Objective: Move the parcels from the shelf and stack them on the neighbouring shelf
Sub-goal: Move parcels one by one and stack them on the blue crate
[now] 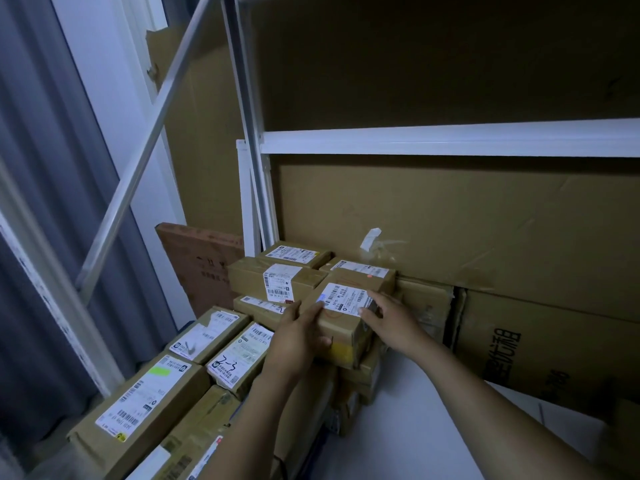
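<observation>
White metal shelf rack (450, 138), flat brown cardboard sheets (467, 216) behind it, pile of brown label-topped cardboard parcels (149, 403) on its lower deck. One small brown cardboard parcel (344, 327) sits atop the pile's right stack; left hand (298, 336) and right hand (389, 322) grip its opposite sides.

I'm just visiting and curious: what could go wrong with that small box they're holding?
1. The top parcel, held by the left hand and right hand near its top edges, might slip from that grip.
2. It sits on a narrow stack of boxes; nudging it could topple them.
</observation>
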